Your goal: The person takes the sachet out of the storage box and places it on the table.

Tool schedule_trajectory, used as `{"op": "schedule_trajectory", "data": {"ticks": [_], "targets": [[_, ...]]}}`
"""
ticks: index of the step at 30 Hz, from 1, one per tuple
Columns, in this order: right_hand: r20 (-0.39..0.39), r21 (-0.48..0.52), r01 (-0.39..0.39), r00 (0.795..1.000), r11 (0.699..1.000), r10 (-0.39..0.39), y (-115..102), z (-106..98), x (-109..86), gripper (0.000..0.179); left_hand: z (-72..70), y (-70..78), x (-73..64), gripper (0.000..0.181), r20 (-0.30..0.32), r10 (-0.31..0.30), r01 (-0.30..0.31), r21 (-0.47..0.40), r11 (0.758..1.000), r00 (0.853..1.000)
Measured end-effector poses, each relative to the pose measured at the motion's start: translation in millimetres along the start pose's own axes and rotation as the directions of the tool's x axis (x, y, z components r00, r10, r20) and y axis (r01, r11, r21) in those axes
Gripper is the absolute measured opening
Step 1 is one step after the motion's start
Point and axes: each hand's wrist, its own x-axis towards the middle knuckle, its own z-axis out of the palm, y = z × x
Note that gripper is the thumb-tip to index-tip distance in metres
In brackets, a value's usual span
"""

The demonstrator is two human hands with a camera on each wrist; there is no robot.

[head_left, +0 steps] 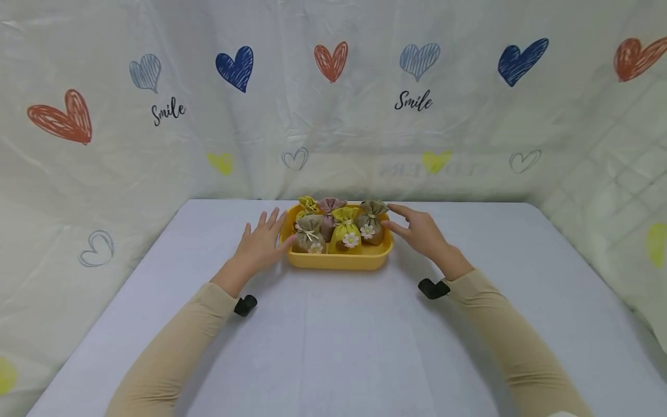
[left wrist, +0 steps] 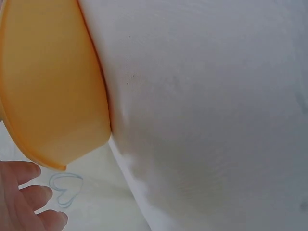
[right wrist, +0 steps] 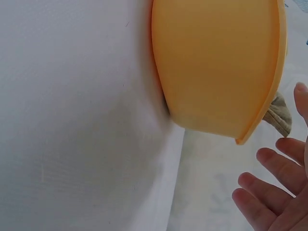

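A yellow plastic tray (head_left: 337,263) stands near the far edge of the table with several small drawstring pouches in it. At its front are a grey-beige pouch (head_left: 310,225) and a yellow pouch (head_left: 341,231) with a white flower. A mauve pouch (head_left: 328,206) and another yellow pouch (head_left: 307,203) sit behind, partly hidden. My left hand (head_left: 259,243) is spread beside the tray's left end, its thumb overlapping the rim in the head view. On the right, my right hand (head_left: 423,231) has its fingertips close to the neck of a brownish-grey pouch (head_left: 371,219); its fingers are apart.
The white table (head_left: 339,347) stretches out in front of the tray. Behind it hangs a pale curtain (head_left: 359,130) printed with hearts and "Smile". A dark wrist camera (head_left: 245,306) sits under the left cuff and a dark camera (head_left: 433,288) under the right.
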Motion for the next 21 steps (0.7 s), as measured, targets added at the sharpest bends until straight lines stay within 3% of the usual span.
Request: {"op": "schedule_trajectory", "data": {"ticks": [14, 21], "targets": [[-0.012, 0.174, -0.101, 0.994, 0.979, 0.105, -8, 9, 16.8, 0.064, 7.0, 0.2, -0.2, 0.082, 0.034, 0.013, -0.013, 0.004, 1.000, 0.999], [-0.029, 0.188, -0.103, 0.994, 0.977, 0.110, -6, 13, 23.3, 0.060, 7.5, 0.3, 0.6, 0.083, 0.041, 0.023, -0.024, 0.016, 1.000, 0.999]]}}
